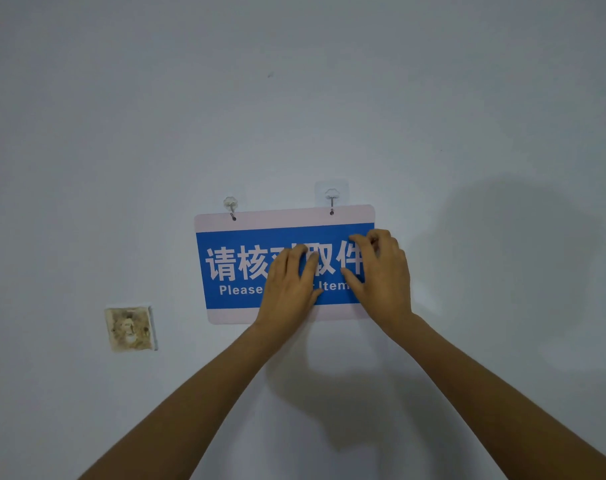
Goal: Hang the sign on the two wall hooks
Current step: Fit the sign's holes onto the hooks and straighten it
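Observation:
A blue and white sign [232, 268] with white Chinese and English lettering hangs flat against the wall, slightly tilted. Its two top holes sit on the left hook [231, 206] and the right hook [332, 199]. My left hand [289, 285] lies over the sign's middle, fingers spread and pressed on its face. My right hand [381, 271] rests at the sign's right edge, fingers curled on the face and thumb low. Both hands cover part of the lettering. Whether the right hand pinches the edge cannot be made out.
A stained, yellowed square wall plate [131, 329] sits low on the left of the plain pale wall [467, 98]. My arms' shadows fall on the wall to the right and below the sign.

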